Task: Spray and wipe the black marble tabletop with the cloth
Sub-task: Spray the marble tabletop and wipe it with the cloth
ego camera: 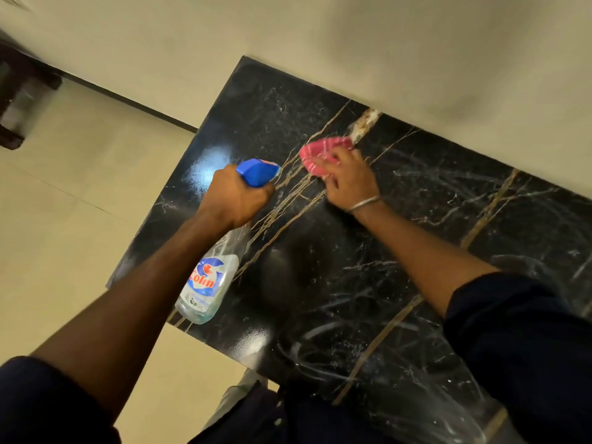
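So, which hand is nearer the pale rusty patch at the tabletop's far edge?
Right. The right hand, holding the pink cloth, is just beside the patch; the left hand, gripping the spray bottle, is farther left.

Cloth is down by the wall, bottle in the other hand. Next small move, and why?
Probably sweep the pink cloth, held by the right hand, leftward toward the far corner: white spray speckles sit on the black marble tabletop there, and the left hand grips the clear blue-capped spray bottle off the surface.
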